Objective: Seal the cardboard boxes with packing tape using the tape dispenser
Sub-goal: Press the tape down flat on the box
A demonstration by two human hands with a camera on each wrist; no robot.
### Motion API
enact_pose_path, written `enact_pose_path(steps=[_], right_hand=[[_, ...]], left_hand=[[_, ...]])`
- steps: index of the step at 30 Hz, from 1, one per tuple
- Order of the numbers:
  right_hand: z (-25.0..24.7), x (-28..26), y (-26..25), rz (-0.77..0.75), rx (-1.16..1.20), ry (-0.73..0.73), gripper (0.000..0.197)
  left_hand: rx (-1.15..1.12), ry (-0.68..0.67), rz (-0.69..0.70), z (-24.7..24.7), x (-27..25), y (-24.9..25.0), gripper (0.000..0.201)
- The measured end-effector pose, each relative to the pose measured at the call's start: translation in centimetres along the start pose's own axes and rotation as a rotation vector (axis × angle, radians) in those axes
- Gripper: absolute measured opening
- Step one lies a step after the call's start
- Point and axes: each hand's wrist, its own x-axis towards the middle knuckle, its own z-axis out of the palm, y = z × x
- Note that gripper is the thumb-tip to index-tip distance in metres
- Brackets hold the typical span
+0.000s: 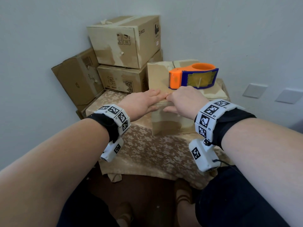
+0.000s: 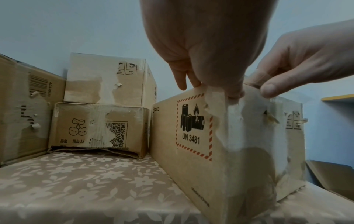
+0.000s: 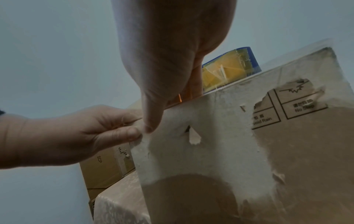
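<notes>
On the floral-clothed bench (image 1: 144, 154), both hands (image 1: 164, 102) press flat, fingers straight, on the worn brown cardboard box (image 1: 170, 123). Uneven pressure could wrinkle the tape; the orange-and-blue tape dispenser (image 1: 193, 76) might slide off.

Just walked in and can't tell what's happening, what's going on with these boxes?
A person is sealing cardboard boxes on a cloth-covered table. Both hands, left hand and right hand, rest side by side on the near top edge of the front box, fingers on top and thumbs over its front face, apparently pressing tape flat. The tape dispenser sits untouched on top of that box. More boxes are stacked behind.
</notes>
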Motion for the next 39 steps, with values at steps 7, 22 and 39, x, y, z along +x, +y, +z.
enact_pose_path(steps=[7,22,39], right_hand=[[0.1,-0.1,0.3,-0.008,-0.005,0.012,0.046],[0.3,0.0,0.6,-0.001,0.072,0.028,0.045],[-0.3,-0.3,2.8,0.092,0.476,0.079,0.041]], left_hand=[[0.020,0.029,0.008,0.5,0.1,-0.2,0.053],[-0.022,-0.011,-0.012,0.2,0.4,-0.7,0.048],[-0.280,-0.109,-0.288,-3.7,1.7,1.3,0.048]])
